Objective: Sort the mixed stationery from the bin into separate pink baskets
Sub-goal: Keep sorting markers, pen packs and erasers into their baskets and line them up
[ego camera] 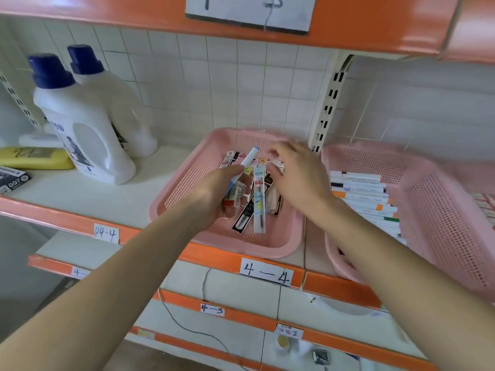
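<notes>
My left hand [218,192] grips a white marker with a blue cap [247,159] and some small packets above the middle pink basket [187,180]. That basket holds several packaged pens and refills [259,202]. My right hand [297,174] hovers over the far right part of the same basket, fingers loosely spread and blurred, with nothing seen in it. A second pink basket [439,207] to the right holds several white markers [361,194] laid side by side.
Two white detergent bottles with blue caps [80,121] stand at the left of the shelf beside a yellow pack [34,158] and a black box [12,180]. Orange shelf edges carry paper labels [265,271]. An upper orange shelf [375,25] hangs overhead.
</notes>
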`<state>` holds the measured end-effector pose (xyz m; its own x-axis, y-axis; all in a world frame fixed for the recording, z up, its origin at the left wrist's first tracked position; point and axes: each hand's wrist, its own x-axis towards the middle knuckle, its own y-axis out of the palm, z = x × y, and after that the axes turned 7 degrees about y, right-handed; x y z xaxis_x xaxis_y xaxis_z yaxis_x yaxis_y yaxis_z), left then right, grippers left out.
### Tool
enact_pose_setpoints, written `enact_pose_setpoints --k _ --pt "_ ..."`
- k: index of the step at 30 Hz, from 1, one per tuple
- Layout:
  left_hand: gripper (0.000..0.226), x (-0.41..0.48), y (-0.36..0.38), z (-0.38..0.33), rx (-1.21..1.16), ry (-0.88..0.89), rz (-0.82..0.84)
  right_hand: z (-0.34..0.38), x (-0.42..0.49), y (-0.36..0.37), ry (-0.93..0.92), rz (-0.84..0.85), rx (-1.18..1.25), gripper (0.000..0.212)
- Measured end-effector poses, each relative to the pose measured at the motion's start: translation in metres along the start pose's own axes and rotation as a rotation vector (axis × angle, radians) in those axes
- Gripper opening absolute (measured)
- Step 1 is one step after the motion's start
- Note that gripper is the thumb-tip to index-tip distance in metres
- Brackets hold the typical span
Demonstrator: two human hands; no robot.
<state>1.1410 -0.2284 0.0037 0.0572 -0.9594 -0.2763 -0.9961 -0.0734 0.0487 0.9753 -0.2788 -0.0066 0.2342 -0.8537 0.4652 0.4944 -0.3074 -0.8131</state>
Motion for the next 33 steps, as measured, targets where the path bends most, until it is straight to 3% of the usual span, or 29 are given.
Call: enact_pose_setpoints --k 2,4,11,15,19,27,30,33 --pt "0.032 0.000 0.008 -0.002 0.060 0.035 0.041 -0.009 0.001 -0.010 -0.161 -0.074 -0.022 0.040" --pt "0.035 0.000 0.020 -0.004 0.111 0.078 0.081 -0.020 -0.002 -0.018 -0.293 -0.086 -0.058 0.043" --pt "0.038 -0.007 0.068 -0.008 0.217 0.083 0.211 -0.066 -0.021 -0.054 -0.353 -0.239 -0.113 0.019" --pt "0.034 0.001 0.085 -0.003 0.043 0.022 0.157 -0.098 -0.046 -0.077 -0.226 -0.215 -0.149 0.020" --pt "0.024 -0.005 0.102 -0.002 -0.238 0.043 0.091 -0.135 -0.071 -0.096 -0.034 -0.066 -0.161 0.021" --pt "0.036 -0.025 0.137 0.008 -0.194 0.142 0.203 -0.175 -0.103 -0.100 0.141 0.322 -0.215 0.024" --pt "0.032 -0.027 0.145 0.012 -0.190 0.131 0.246 -0.180 -0.110 -0.101 0.162 0.295 -0.203 0.024" --pt "0.031 -0.028 0.155 0.018 -0.154 0.140 0.258 -0.174 -0.114 -0.109 0.186 0.150 -0.039 0.020"
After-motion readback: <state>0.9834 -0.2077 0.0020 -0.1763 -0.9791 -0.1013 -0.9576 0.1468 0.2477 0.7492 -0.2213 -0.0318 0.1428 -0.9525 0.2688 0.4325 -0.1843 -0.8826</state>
